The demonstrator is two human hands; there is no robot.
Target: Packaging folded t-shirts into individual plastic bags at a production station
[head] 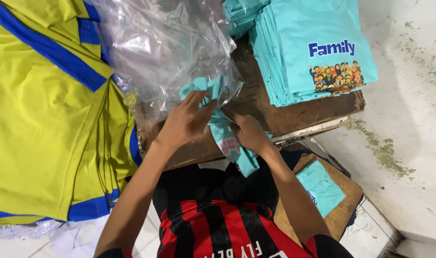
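While a folded turquoise shirt [226,136] is gripped between both hands above the lap, its upper end is fed into the mouth of a clear plastic bag [165,52]. The left hand [187,119] is closed on shirt and bag edge together, so the opening is kept spread; the right hand [249,134] is clenched on the fold, so the bundle is kept tight. Beyond, on the wooden worktop [294,112], a stack of turquoise shirts [308,52] is seen, with yellow-and-blue garments [41,114] at the left.
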